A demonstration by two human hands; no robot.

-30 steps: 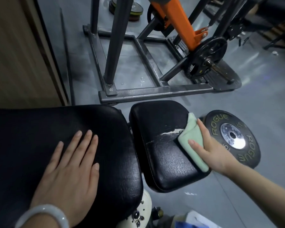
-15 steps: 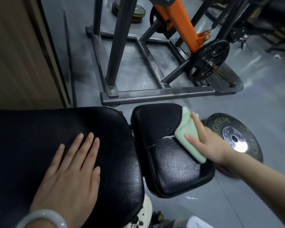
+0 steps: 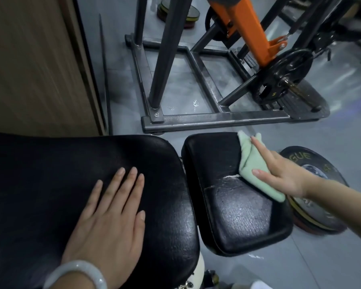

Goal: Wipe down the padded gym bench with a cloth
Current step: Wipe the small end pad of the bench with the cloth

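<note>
Padded gym bench, black cracked vinyl, two pads: large back pad (image 3: 81,184) on the left, smaller seat pad (image 3: 233,197) on the right, narrow gap between them.

Left hand (image 3: 111,217) lies flat on the back pad near its right edge — fingers straight and together, palm down, holding nothing. White jade-like bangle (image 3: 75,274) on that wrist.

Right hand (image 3: 279,172) presses a folded pale green cloth (image 3: 256,165) onto the seat pad's far right corner. Fingers extended over the cloth, thumb laid along its near side; grip is a flat press, not a curl. The cloth runs along the pad's right edge, its far end at the far edge, its near end overhanging the right edge.

A whitish tear (image 3: 227,178) in the vinyl crosses the seat pad just left of the cloth; the surface nearer than the tear looks worn and shiny.

On the grey floor (image 3: 300,268) just right of the seat pad: black weight plate (image 3: 321,195) with yellow lettering, partly hidden by the forearm. Beyond the bench — dark steel machine frame (image 3: 196,119) with an orange arm (image 3: 248,32).
</note>
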